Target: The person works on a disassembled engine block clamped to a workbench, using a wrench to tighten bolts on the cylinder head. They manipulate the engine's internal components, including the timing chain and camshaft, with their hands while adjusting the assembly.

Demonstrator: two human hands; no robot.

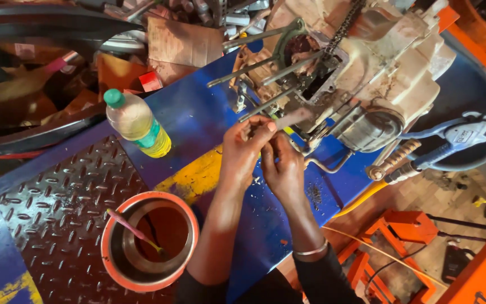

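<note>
Hands are meeting over the blue workbench [198, 121], just below the engine block [378, 67]. The left hand [244, 151] is curling its fingers inward, thumb and forefinger pinching the near end of a flat, pale strip [295, 117] that is pointing toward two o'clock, up at the engine. The right hand [283, 169] is sitting just beside the left at its four o'clock, fingers bent and touching the left hand's fingertips; whether it is gripping the strip too or some smaller piece I cannot tell, as the fingers are hiding it.

Four long studs [265, 104] are sticking out of the engine block toward eight o'clock, and a chain [341, 28] is running down its top. At nine o'clock from the hands a plastic bottle [137, 123] with a green cap is lying tilted on the bench, holding yellowish liquid. At seven o'clock an orange-rimmed metal bowl [113, 225] is resting on the chequered steel plate [57, 208], with a thin pink-handled brush [133, 231] leaning inside it. At three o'clock a blue-handled tool [457, 135] is lying past the engine, near the bench edge. A metal bangle [310, 250] is circling the right wrist.
</note>
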